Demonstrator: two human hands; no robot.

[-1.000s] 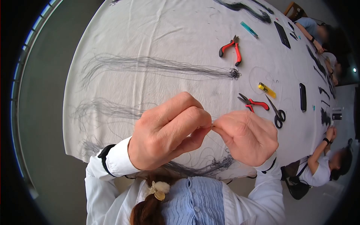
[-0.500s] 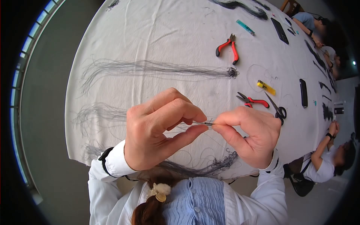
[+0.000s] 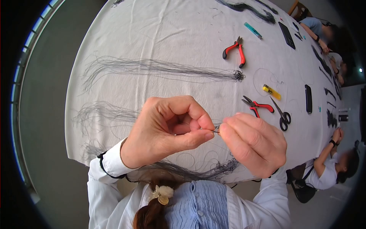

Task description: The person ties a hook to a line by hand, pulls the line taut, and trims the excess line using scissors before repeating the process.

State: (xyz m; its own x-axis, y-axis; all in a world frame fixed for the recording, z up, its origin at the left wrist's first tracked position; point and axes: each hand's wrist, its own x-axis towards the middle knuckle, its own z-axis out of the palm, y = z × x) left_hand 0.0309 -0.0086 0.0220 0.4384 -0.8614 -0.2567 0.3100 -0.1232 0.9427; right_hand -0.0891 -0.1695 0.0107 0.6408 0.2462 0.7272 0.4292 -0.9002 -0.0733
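Close to the table's front edge, my left hand (image 3: 169,128) pinches a thin dark strand (image 3: 217,131) between thumb and forefinger, its other fingers curled. My right hand (image 3: 254,145) is closed on the same strand from the other side, the fingertips of both hands almost meeting. Only a short piece shows between them; its ends are hidden. Beneath and behind the hands lie hair-like bundles of dark strands: a curly-ended bundle (image 3: 190,171) by my body, a loose bundle (image 3: 108,112) partly behind my left hand, and a long straight bundle (image 3: 164,70) farther off.
Beyond my right hand lie red-handled pliers (image 3: 263,106), scissors (image 3: 283,116), and a yellow lighter-like item (image 3: 272,92). Farther away are other red-handled pliers (image 3: 235,51), a teal item (image 3: 253,30) and a black phone-like slab (image 3: 286,35). Several people sit along the table's right side.
My right hand has turned so that the backs of its fingers face up. My left hand has rolled, with its fingers curled in more. The view has shifted slightly.
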